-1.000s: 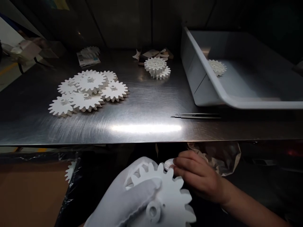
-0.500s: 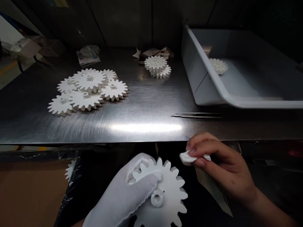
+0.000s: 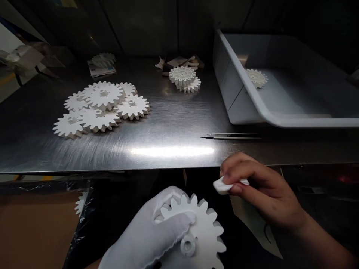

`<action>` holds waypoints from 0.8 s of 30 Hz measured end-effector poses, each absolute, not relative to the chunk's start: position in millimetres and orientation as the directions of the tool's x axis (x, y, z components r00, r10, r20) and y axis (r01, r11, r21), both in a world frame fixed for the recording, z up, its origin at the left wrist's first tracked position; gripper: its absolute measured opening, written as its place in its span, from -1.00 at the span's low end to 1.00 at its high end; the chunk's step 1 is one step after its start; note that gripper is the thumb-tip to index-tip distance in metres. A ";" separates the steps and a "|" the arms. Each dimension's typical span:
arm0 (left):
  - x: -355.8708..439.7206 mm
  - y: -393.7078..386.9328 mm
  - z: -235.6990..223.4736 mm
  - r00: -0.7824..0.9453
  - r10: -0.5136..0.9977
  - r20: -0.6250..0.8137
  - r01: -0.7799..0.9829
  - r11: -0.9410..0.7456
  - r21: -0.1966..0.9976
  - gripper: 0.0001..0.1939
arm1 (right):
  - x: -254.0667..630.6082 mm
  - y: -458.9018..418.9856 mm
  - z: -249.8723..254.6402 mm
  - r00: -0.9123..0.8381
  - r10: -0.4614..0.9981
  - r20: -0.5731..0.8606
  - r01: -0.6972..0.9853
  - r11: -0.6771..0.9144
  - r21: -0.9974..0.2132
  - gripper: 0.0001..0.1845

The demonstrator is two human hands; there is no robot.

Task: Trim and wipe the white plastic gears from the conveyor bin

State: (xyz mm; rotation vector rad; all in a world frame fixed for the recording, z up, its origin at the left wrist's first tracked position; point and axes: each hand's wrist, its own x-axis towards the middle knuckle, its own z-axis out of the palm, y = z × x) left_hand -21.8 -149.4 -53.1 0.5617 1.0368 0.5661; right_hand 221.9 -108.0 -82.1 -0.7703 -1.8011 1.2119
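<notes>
My left hand [image 3: 143, 235], in a white fabric glove, is shut on a large white plastic spur gear [image 3: 203, 228] below the table edge, with the fingers over its rim and near its raised hub. My right hand [image 3: 260, 190] is bare and hovers just right of the gear, not touching it. Its thumb and fingers pinch a small white cloth pad [image 3: 223, 186]. The gear's lower part runs out of the picture.
A steel table [image 3: 174, 127] holds a pile of white gears [image 3: 103, 95], a small gear stack [image 3: 185, 77] and steel tweezers [image 3: 232, 136]. A grey tray [image 3: 235, 97] holds one gear [image 3: 257, 77]. Cardboard [image 3: 36, 224] lies lower left.
My left hand has turned the gear slightly and shifted it upward. My right hand, with the pad, has moved up slightly and stays apart from the gear.
</notes>
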 end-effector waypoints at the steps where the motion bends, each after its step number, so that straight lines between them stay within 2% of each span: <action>1: -21.8 -149.1 -53.5 0.406 0.669 -0.623 -0.163 0.723 0.671 -0.77 | 220.4 -108.7 -81.9 -0.455 0.840 0.294 0.002 0.331 -0.944 -0.81; 4: -22.6 -148.9 -54.7 0.434 0.670 -0.602 -0.150 0.713 0.685 -0.80 | 213.7 -108.5 -83.6 -0.524 0.810 0.263 -0.102 0.246 -0.964 -0.84; 9: -25.7 -150.4 -57.4 0.441 0.678 -0.589 -0.113 0.693 0.712 -0.84 | 211.3 -107.2 -91.5 -0.694 0.714 0.095 0.131 0.256 -0.958 -0.77; 15: -23.7 -148.6 -56.0 0.402 0.680 -0.613 -0.099 0.698 0.709 -0.76 | 219.7 -116.7 -84.8 -0.581 0.795 0.173 0.129 0.300 -0.945 -0.77; 20: -21.6 -146.4 -53.5 0.353 0.663 -0.660 -0.084 0.725 0.683 -0.75 | 226.3 -116.1 -86.5 -0.382 0.892 0.240 0.087 0.293 -0.952 -0.82; 24: -21.7 -143.5 -50.5 0.384 0.602 -0.700 -0.011 0.761 0.648 -0.83 | 227.7 -116.2 -87.9 -0.423 0.870 0.253 0.031 0.293 -0.956 -0.80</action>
